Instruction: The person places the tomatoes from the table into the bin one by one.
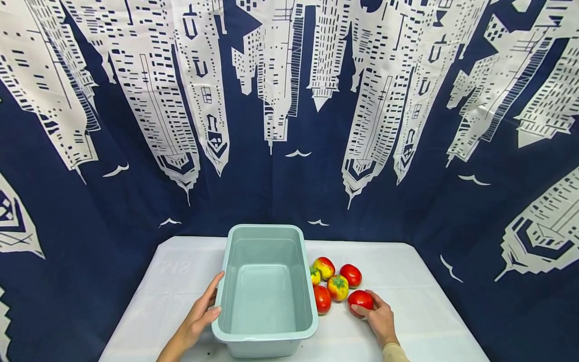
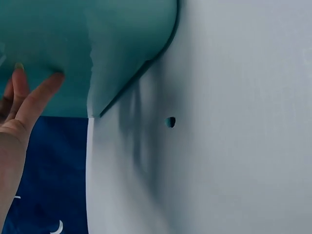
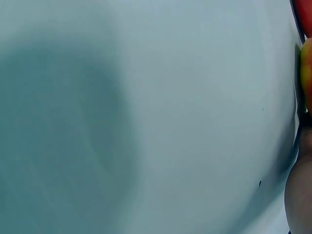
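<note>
Left hand point(image 1: 198, 318), fingers spread, is pressing tub point(image 1: 262, 301) at its right, likely steadying it; right hand point(image 1: 381, 319), curled, is gripping tomato point(image 1: 359, 299); other tomatoes point(image 1: 338, 288) are lying just left.

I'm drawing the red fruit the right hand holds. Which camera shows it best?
The head view: the red fruit shows mostly uncovered by the right hand. The left wrist view shows none of it; the right wrist view has only cut-off fruit at the edge; I can't tell which.
</note>
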Available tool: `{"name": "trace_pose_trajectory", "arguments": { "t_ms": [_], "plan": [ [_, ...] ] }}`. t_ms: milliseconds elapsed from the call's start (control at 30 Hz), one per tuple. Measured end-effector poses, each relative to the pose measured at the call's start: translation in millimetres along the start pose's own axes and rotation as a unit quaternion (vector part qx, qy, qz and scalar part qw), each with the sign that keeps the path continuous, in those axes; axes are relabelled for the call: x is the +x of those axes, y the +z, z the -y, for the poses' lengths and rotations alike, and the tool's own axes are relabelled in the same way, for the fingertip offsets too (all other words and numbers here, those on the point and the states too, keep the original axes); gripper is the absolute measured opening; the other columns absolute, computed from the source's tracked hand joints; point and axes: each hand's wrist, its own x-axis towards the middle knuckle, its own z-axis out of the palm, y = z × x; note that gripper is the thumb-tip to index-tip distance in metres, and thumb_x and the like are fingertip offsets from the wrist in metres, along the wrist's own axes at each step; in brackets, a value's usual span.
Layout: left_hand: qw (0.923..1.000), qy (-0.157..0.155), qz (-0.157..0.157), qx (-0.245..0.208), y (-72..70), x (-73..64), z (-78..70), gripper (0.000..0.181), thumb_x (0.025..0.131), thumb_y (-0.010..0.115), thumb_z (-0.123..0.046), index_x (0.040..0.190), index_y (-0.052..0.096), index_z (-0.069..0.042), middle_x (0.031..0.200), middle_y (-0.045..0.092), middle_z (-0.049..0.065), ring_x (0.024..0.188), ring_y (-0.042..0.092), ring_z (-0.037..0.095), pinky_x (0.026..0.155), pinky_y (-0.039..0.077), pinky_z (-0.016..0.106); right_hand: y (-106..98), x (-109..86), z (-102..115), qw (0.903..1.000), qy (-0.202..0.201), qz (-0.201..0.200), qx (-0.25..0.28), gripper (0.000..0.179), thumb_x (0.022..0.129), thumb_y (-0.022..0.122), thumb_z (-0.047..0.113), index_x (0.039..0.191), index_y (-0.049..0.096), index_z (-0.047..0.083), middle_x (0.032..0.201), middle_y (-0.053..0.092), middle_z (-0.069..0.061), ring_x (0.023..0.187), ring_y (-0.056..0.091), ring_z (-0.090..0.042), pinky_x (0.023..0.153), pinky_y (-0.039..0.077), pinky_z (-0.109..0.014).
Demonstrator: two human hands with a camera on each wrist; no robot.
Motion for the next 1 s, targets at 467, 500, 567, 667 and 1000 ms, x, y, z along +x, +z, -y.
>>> {"name": "trace_pose_trajectory", "arguments": {
  "t_ms": [467,500,567,667,1000],
  "plan": [
    [0.9977,-0.050,-0.027,-0.037,7.1,0.7,-6.3,0.068,0.094,0.036,-0.015,0.158,0.012,-0.019,0.155,0.019,0.030,0.128,0.048,0.009,0.089,0.051,0.035,2.0,2.4,-2.7,1.0000,0.004,-0.001,0.008,0.082,0.073,0.082,0.027,0.142,0.045,0.001,0.139,0.051,-0.028,0.130,0.048,-0.037,0.109,0.037,-0.051],
    [0.9977,-0.046,-0.023,-0.043,7.0,0.9,-6.3,0.068,0.094,0.035,-0.014,0.158,0.011,-0.018,0.155,0.018,0.032,0.129,0.048,0.008,0.089,0.051,0.035,1.7,2.8,-3.4,1.0000,0.002,0.000,0.007,0.082,0.074,0.082,0.027,0.142,0.045,0.001,0.139,0.051,-0.028,0.130,0.048,-0.037,0.109,0.037,-0.051],
    [0.9975,-0.044,-0.020,-0.052,7.1,1.3,-6.0,0.068,0.094,0.035,-0.014,0.158,0.010,-0.018,0.154,0.017,0.035,0.129,0.048,0.007,0.090,0.052,0.036,0.1,3.4,-3.0,1.0000,0.001,0.000,0.004,0.082,0.074,0.082,0.027,0.142,0.045,0.001,0.139,0.051,-0.027,0.131,0.048,-0.037,0.109,0.037,-0.051],
    [0.9975,-0.043,-0.018,-0.053,7.3,1.9,-5.5,0.068,0.095,0.034,-0.014,0.158,0.010,-0.017,0.155,0.017,0.034,0.130,0.048,0.005,0.090,0.052,0.035,-1.9,3.7,-1.3,1.0000,0.000,0.001,0.001,0.083,0.074,0.082,0.028,0.142,0.045,0.001,0.139,0.051,-0.027,0.131,0.048,-0.037,0.109,0.036,-0.051],
    [0.9989,-0.027,-0.023,-0.032,7.2,-0.2,-3.2,0.068,0.094,0.035,-0.011,0.157,0.012,-0.013,0.153,0.035,0.018,0.127,0.052,0.008,0.088,0.053,0.033,1.6,1.9,-3.6,0.9998,0.011,-0.006,0.012,0.083,0.072,0.084,0.029,0.142,0.046,0.003,0.139,0.051,-0.027,0.130,0.048,-0.037,0.109,0.037,-0.051]
  ]
}}
